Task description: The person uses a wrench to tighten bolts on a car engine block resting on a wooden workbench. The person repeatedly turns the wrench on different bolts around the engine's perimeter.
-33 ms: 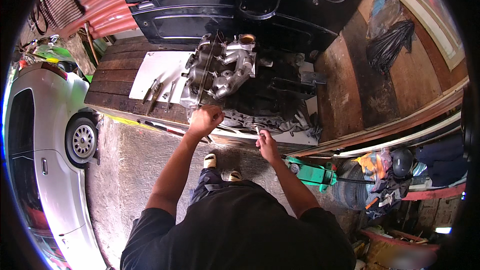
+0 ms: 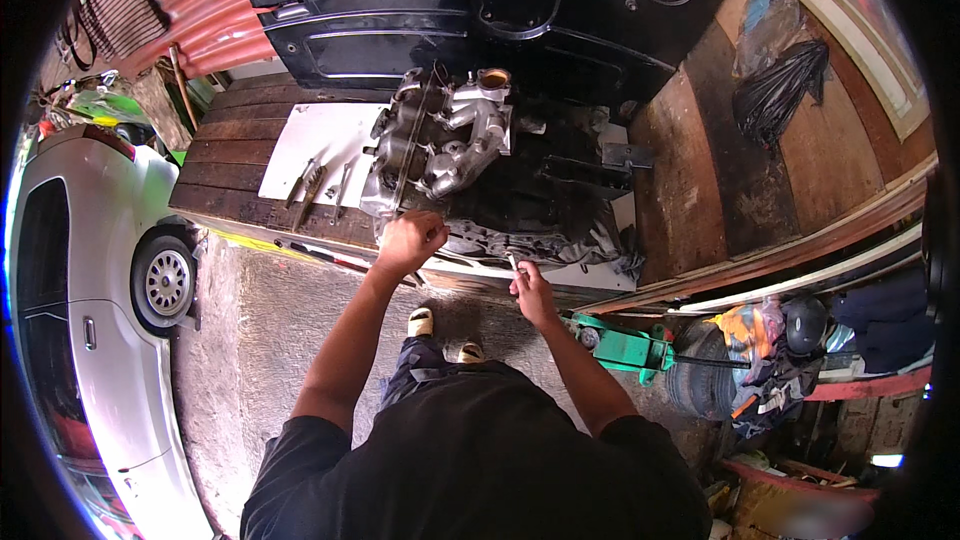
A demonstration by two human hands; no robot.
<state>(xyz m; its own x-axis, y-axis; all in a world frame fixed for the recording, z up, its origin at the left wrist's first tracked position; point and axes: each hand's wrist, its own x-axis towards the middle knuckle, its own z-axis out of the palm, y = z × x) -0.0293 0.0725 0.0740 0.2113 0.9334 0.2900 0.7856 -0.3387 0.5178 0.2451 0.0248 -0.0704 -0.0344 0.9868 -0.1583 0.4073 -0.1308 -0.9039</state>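
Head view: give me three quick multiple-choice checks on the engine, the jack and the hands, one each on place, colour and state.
1. Where does the engine sit?
A. on the wooden bench
B. on the ground
C. on the car roof

2. What colour is the jack on the ground?
A. red
B. green
C. yellow

3. What does the right hand hold?
A. nothing
B. a slim metal tool
C. a rag

Answers: 1 A, it rests on the planks; 2 B, its body is bright green; 3 B, the tool sticks up from the fist, while the left hand rests at the engine's near edge.
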